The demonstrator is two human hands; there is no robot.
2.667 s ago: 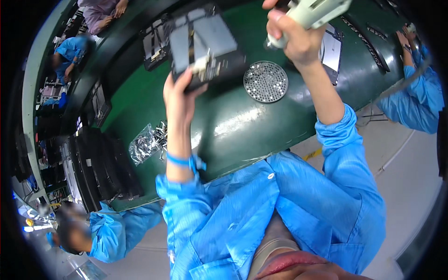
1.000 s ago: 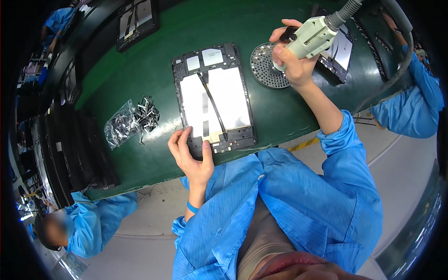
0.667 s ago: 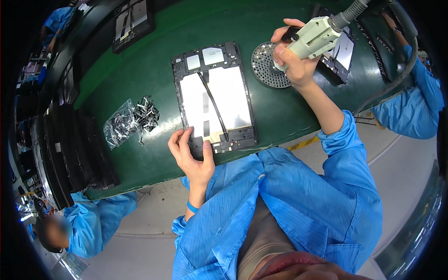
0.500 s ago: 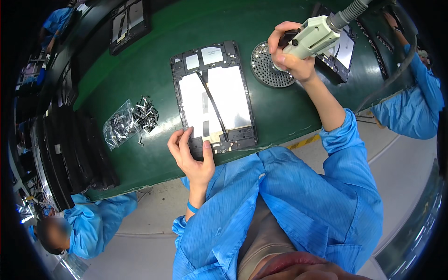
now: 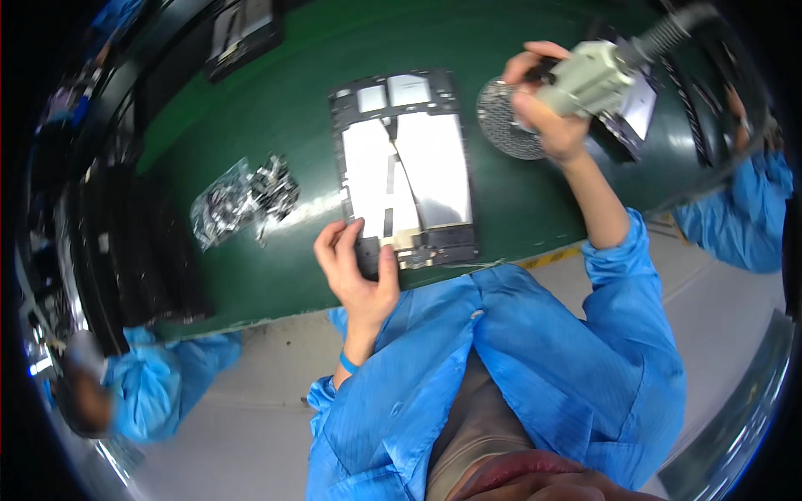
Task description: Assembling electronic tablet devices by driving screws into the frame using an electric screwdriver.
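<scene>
An opened tablet (image 5: pixel 445 179), with silvery panels, a black frame and a thin dark cable down its middle, lies on the green table. My left hand (image 5: pixel 357 271) grips its near-left corner, thumb on top and fingers along the side edge. In my right hand (image 5: pixel 547 113) is a pale green power screwdriver (image 5: pixel 589 79) with a corrugated hose, fingers wrapped round its body. It is held over a round perforated metal tray (image 5: pixel 499 125) right of the tablet; my hand and the tool hide part of that tray and the tool's tip.
A clear plastic bag (image 5: pixel 219 209) and a pile of small black-and-silver parts (image 5: pixel 274 188) lie left of the tablet. Dark panels (image 5: pixel 150 242) stand stacked at the table's left end. More opened devices (image 5: pixel 244 33) lie farther back. Co-workers in blue (image 5: pixel 167 388) sit at both sides.
The whole view has shifted, so the table's things appear farther right, and the picture is blurrier. The screwdriver is tilted slightly differently over the tray. Both hands keep their holds.
</scene>
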